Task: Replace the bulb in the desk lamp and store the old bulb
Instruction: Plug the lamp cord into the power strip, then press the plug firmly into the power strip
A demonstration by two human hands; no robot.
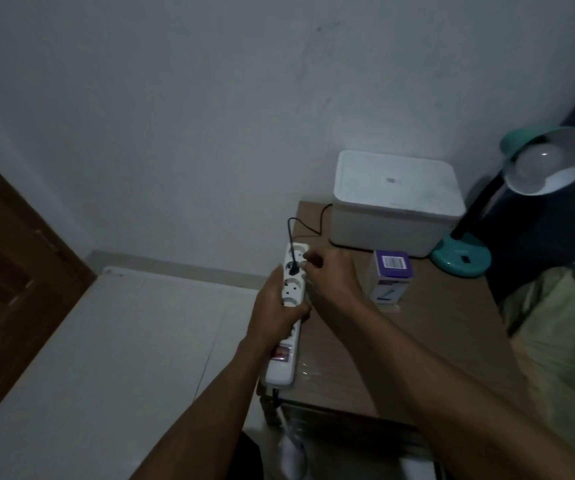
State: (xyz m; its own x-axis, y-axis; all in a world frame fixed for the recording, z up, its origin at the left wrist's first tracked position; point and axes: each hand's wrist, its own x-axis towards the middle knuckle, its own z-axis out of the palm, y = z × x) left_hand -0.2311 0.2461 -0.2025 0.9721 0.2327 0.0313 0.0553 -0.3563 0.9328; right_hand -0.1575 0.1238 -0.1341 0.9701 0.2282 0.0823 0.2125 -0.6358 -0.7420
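Barely started: my left hand (pixel 274 306) grips the power strip (pixel 288 308), right hand (pixel 331 273) fingers pinch the plug (pixel 293 268), bulb (pixel 535 164) sits in the lamp (pixel 521 188), bulb box (pixel 388 278) waiting on the bench (pixel 435 341).

A white box (pixel 397 199) with a rounded lid stands at the back of the wooden table (pixel 435 341), against the pale wall (pixel 210 116). A white power strip (pixel 288 317) lies along the table's left edge (its red switch sits near the close end). A brown door (pixel 9 258) stands at the left above the light floor (pixel 106 341). A yellowish cloth (pixel 556 334) lies at the right.
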